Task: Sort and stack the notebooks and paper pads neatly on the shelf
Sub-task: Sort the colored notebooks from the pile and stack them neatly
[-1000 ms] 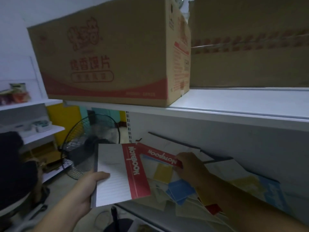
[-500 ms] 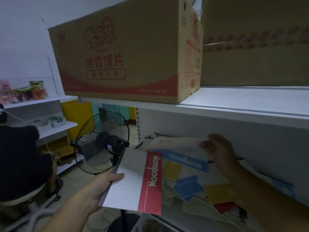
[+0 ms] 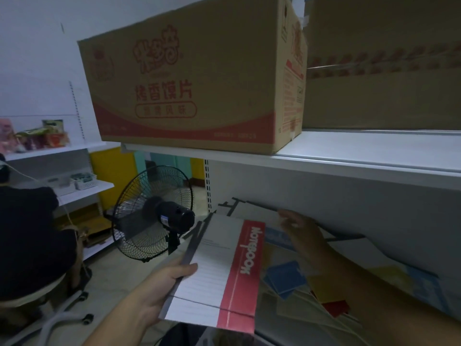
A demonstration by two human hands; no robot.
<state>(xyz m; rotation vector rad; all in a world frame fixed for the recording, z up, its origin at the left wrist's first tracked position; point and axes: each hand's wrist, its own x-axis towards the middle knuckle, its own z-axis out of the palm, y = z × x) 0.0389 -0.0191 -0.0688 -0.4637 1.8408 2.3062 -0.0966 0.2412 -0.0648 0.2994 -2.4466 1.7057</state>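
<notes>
My left hand (image 3: 167, 283) grips a small stack of white lined notebooks with a red "NOTEBOOK" band (image 3: 239, 275), held flat in front of the lower shelf (image 3: 299, 328). My right hand (image 3: 303, 232) reaches under the upper shelf and pinches the edge of a white notebook with a blue band (image 3: 274, 234), raised just behind the red-banded stack. Several loose notebooks lie scattered on the lower shelf: a blue one (image 3: 287, 275), a red one (image 3: 336, 308), a pale blue one (image 3: 429, 288). My right forearm hides part of the pile.
Close overhead, the white upper shelf (image 3: 349, 156) carries a printed cardboard box (image 3: 189, 78) and a plain one (image 3: 384, 71). A black standing fan (image 3: 154, 213) is left of the shelf. A seated person in dark clothes (image 3: 27, 240) and a wheeled chair occupy the far left.
The red-banded notebook my right hand held now lies with the stack in my left hand. My right hand went deeper into the shelf and lifted a blue-banded notebook.
</notes>
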